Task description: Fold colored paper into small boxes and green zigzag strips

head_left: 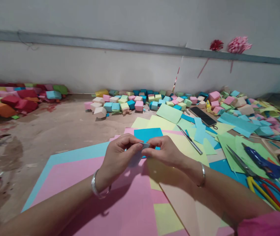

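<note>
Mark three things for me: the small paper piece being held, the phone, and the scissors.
Small paper piece (145,145): head view, on its exposed upper edge.
Phone (202,116): head view, middle of its dark screen.
Scissors (248,170): head view, on the metal blades near the handles.

Silver bangles (94,184) and a magenta right sleeve (266,224) are worn.

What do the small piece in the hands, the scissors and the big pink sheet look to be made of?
Small piece: probably paper, matte; thin-edged, but mostly covered, so card is possible.
Scissors: grey blades look like metal with a dull sheen; yellow and red handles, evenly coloured, are likely plastic.
Big pink sheet: likely paper or card, matte; it lies flat without glare.
</note>
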Demonstrator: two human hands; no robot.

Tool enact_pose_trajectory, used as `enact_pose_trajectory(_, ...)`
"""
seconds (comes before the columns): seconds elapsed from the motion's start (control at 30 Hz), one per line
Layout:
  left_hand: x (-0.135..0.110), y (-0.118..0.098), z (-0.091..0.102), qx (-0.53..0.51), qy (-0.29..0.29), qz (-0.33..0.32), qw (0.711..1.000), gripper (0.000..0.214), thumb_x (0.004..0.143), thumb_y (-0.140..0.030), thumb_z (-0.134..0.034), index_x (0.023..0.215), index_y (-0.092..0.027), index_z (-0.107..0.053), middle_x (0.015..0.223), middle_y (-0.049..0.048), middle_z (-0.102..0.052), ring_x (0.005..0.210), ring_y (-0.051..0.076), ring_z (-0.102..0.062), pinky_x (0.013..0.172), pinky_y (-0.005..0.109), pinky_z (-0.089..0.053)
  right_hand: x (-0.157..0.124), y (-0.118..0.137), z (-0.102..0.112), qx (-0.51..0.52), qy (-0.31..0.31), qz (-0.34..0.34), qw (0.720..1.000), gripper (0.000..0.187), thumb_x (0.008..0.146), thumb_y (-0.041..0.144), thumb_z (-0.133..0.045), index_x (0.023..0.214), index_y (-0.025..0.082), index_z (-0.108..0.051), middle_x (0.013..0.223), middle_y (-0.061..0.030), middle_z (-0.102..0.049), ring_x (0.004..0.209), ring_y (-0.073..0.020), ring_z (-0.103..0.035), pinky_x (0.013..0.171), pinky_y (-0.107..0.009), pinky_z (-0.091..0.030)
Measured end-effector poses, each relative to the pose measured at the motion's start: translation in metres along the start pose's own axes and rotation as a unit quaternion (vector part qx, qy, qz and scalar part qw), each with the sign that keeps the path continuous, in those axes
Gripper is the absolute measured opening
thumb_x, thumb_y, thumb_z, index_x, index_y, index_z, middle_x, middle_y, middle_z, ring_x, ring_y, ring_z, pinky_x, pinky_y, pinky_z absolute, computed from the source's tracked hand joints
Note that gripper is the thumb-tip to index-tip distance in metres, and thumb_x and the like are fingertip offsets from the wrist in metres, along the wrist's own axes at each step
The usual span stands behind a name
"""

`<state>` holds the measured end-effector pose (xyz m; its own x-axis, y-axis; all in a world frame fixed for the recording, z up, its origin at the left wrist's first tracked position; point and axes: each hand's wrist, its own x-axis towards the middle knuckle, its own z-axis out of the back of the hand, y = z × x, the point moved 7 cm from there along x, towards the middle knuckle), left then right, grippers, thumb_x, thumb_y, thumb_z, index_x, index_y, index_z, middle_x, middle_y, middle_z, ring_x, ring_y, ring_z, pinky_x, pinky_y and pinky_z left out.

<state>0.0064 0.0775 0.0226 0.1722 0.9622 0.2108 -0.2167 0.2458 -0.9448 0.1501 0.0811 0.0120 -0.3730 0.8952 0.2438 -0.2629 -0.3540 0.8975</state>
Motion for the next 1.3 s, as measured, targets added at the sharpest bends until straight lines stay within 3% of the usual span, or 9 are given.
enact_pose_trajectory(0.13,0.0,0.003,-0.007,-0.024,0.029,0.04,0.999,0.014,0.078,-0.027,-0.068,0.069,-0.017,-0.07,0.067,0.0011,-0.068,0.062,0.013,-0.062,0.058,0.023,-0.051,-0.002,-0.005,-0.003,0.002,0.006,-0.029,1.0,0.024,0.079,0.024,-0.068,0.057,0.015,-0.063,0.052,0.003,-0.057,0.051,-0.0077,-0.047,0.048,-0.02,-0.034)
enact_pose_trajectory(0.33,-0.001,-0.01,-0.01,0.158,0.059,-0.125,0.978,0.009,0.082,-0.026,-0.066,0.076,-0.02,-0.069,0.071,0.0007,-0.069,0.066,0.014,-0.06,0.065,0.026,-0.049,0.002,0.004,-0.002,-0.128,0.053,0.058,0.989,0.017,0.076,0.015,-0.067,0.06,0.017,-0.061,0.058,0.0036,-0.055,0.059,-0.0089,-0.047,0.054,-0.022,-0.031)
enact_pose_trajectory(0.47,-0.001,-0.019,0.009,0.205,-0.077,-0.186,0.958,0.04,0.071,-0.036,-0.08,0.105,-0.022,-0.065,0.104,0.0068,-0.068,0.1,0.023,-0.061,0.087,0.037,-0.049,0.005,0.005,0.018,-0.063,-0.073,0.028,0.995,0.016,0.073,0.013,-0.064,0.059,0.018,-0.062,0.056,0.0035,-0.055,0.056,-0.0093,-0.046,0.054,-0.023,-0.034)
enact_pose_trajectory(0.57,0.005,-0.005,0.024,0.122,-0.144,-0.076,0.979,0.062,0.067,-0.044,-0.082,0.119,-0.021,-0.058,0.123,0.0112,-0.062,0.106,0.026,-0.06,0.083,0.037,-0.053,0.004,-0.01,0.025,0.133,-0.16,-0.043,0.977,0.006,0.073,0.023,-0.068,0.069,0.018,-0.07,0.064,0.0004,-0.065,0.061,-0.0124,-0.056,0.061,-0.026,-0.046)
enact_pose_trajectory(0.67,0.009,0.018,0.008,-0.016,-0.044,0.079,0.996,0.052,0.072,-0.044,-0.077,0.114,-0.017,-0.063,0.107,0.0096,-0.069,0.087,0.023,-0.066,0.067,0.032,-0.054,0.001,-0.023,0.01,0.278,-0.163,-0.085,0.943,0.014,0.066,0.029,-0.076,0.073,0.019,-0.072,0.074,-0.0025,-0.07,0.072,-0.0163,-0.063,0.071,-0.031,-0.052)
enact_pose_trajectory(0.73,0.007,0.022,-0.002,-0.081,0.0,0.102,0.992,0.035,0.074,-0.041,-0.075,0.099,-0.016,-0.07,0.097,0.0075,-0.072,0.085,0.022,-0.065,0.07,0.032,-0.054,-0.002,-0.031,-0.003,0.309,-0.155,-0.11,0.932,0.018,0.064,0.031,-0.079,0.076,0.019,-0.073,0.076,-0.0021,-0.07,0.073,-0.0157,-0.062,0.071,-0.031,-0.052)
enact_pose_trajectory(0.87,0.005,0.016,-0.001,-0.1,-0.032,0.053,0.993,0.017,0.076,-0.034,-0.072,0.075,-0.017,-0.071,0.082,0.0029,-0.071,0.079,0.017,-0.062,0.071,0.029,-0.052,-0.006,-0.032,-0.016,0.245,-0.131,-0.118,0.953,0.013,0.065,0.029,-0.077,0.069,0.018,-0.071,0.071,-0.0015,-0.064,0.069,-0.0149,-0.058,0.064,-0.03,-0.05)
enact_pose_trajectory(1.07,0.006,0.009,0.004,-0.013,-0.033,-0.011,0.999,0.014,0.082,-0.029,-0.067,0.075,-0.017,-0.067,0.076,0.0015,-0.066,0.072,0.013,-0.058,0.064,0.024,-0.047,-0.004,-0.008,0.002,0.016,-0.15,0.008,0.989,0.002,0.073,0.022,-0.071,0.072,0.02,-0.071,0.072,-0.0009,-0.063,0.069,-0.014,-0.055,0.059,-0.027,-0.044)
enact_pose_trajectory(1.3,0.002,0.012,-0.004,-0.048,0.002,-0.022,0.999,0.009,0.081,-0.025,-0.067,0.086,-0.019,-0.07,0.081,0.0024,-0.068,0.072,0.014,-0.062,0.065,0.026,-0.052,-0.009,-0.007,0.004,0.026,-0.173,0.025,0.984,0.014,0.076,0.02,-0.071,0.062,0.021,-0.072,0.061,-0.0001,-0.064,0.061,-0.0129,-0.056,0.057,-0.025,-0.044)
